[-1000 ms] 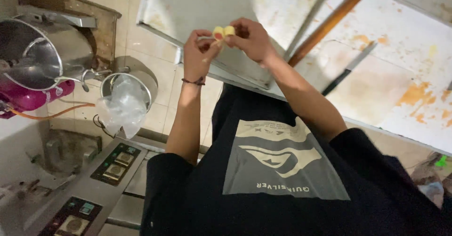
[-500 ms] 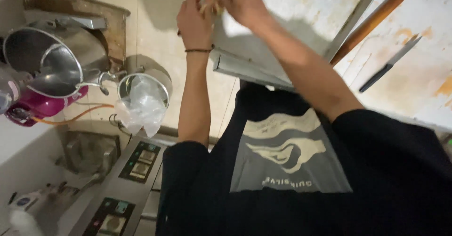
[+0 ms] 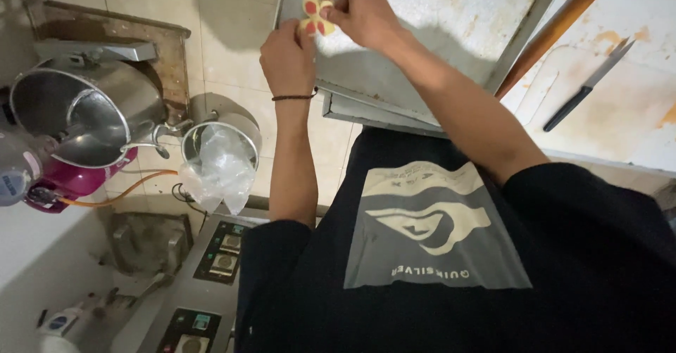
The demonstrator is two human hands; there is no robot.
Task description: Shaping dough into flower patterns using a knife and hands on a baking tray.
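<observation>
- Head view: both hands up at the top of frame, over the edge of a steel tray (image 3: 451,15).
- Left hand (image 3: 289,57): fingers curled in, tips pinching the lower edge of a small yellow piece with red patches (image 3: 317,15). Dark band on that wrist.
- Right hand (image 3: 362,8): also closed, fingertips gripping the piece from its right side. Both hands touch it at once.
- The piece sits between the two hands, above the tray's left rim; what kind of thing it is, can't tell.
- Knife (image 3: 588,85) lies on the stained white counter, right, well apart from the hands.
- Wooden handle (image 3: 556,26) runs diagonally beside the tray.
- Left below: small pot with a clear plastic bag (image 3: 218,163) in it, next to a big steel pot (image 3: 84,114).
- Bottom: cooktop with control panels (image 3: 225,251).
</observation>
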